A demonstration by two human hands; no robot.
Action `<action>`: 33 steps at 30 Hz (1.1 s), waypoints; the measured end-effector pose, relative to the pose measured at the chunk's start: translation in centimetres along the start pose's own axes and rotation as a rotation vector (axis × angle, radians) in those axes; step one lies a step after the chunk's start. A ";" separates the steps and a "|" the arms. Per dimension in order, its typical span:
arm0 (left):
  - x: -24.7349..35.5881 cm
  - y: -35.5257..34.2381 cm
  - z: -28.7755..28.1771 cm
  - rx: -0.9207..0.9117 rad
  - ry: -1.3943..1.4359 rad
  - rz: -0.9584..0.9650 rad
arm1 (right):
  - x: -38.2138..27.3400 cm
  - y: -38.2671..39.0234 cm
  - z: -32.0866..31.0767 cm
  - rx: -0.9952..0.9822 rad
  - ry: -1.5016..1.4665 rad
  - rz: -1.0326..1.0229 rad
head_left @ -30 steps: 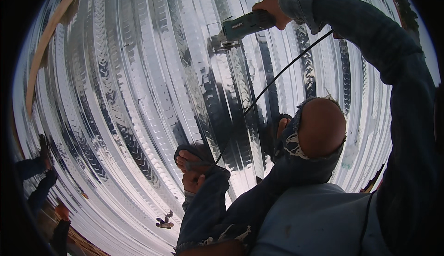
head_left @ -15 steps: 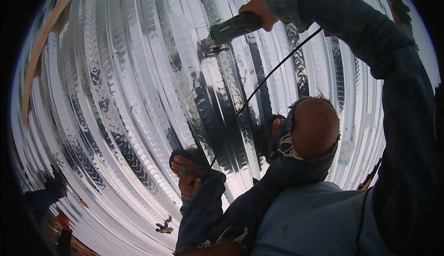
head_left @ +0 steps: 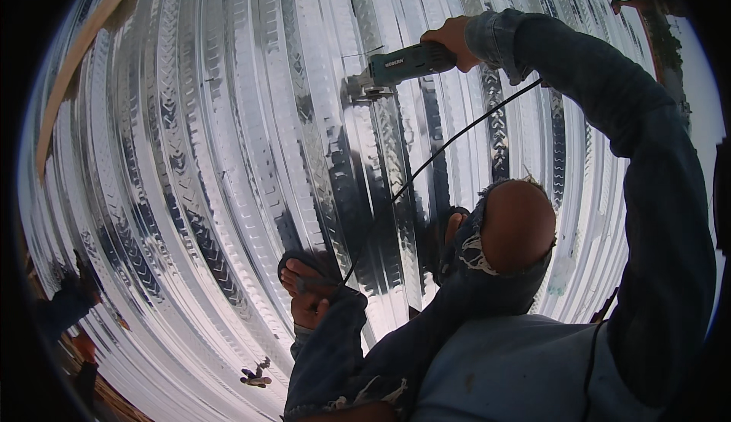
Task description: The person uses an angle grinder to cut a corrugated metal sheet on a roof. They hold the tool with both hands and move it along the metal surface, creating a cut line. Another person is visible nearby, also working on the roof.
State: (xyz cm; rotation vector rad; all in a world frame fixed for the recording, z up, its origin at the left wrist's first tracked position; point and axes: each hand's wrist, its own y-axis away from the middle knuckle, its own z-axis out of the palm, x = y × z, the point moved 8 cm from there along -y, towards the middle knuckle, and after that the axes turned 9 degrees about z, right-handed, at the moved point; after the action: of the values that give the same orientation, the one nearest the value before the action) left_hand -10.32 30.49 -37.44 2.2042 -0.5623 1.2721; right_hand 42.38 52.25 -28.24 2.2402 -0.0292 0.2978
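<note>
Greenery (head_left: 670,60) is located far right of the wooden board (head_left: 76,58), a co-worker's dark sleeve (head_left: 65,311) below the board, and a small dark-and-tan object (head_left: 256,377) to its lower right.

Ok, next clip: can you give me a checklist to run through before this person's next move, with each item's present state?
1. Bare right hand has a closed grip on the teal-and-black angle grinder: ok.
2. Bare left hand also on the grinder: not ok; it is down beside the left foot.
3. Grinder's silver front end touching the shiny ribbed metal sheets: cannot tell from this angle.
4. Thin black cable well away from the left foot: not ok; it runs down close to it.
5. Dark-sleeved co-worker away from the grinder: ok, over at the left edge.
</note>
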 end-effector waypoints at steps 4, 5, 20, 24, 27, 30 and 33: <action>0.4 -0.1 -0.1 0.029 -0.028 0.032 | 0.3 0.4 0.1 -0.017 -0.032 0.027; 0.3 0.0 -0.3 0.046 -0.014 -0.003 | 0.2 0.5 0.0 -0.011 -0.051 0.026; 0.9 -0.2 0.1 -0.006 0.073 0.018 | -0.5 0.7 -0.5 -0.029 -0.083 0.031; 1.0 0.0 -0.2 0.017 0.042 -0.014 | -0.6 0.6 -0.4 -0.032 -0.064 0.001; 1.3 0.1 -0.4 0.036 -0.022 -0.028 | -0.6 0.7 -0.6 -0.044 -0.072 -0.015; 2.0 -0.3 -0.8 0.084 0.024 0.010 | -0.6 0.7 -0.3 -0.040 -0.035 -0.006; 1.3 -0.2 -0.4 -0.008 0.046 -0.142 | -0.6 0.3 0.0 -0.057 -0.033 0.013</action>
State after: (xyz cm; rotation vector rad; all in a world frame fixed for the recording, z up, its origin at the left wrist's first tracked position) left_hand -9.82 30.76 -36.22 2.1611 -0.3854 1.2407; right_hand 41.79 52.03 -28.11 2.1894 -0.0694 0.2643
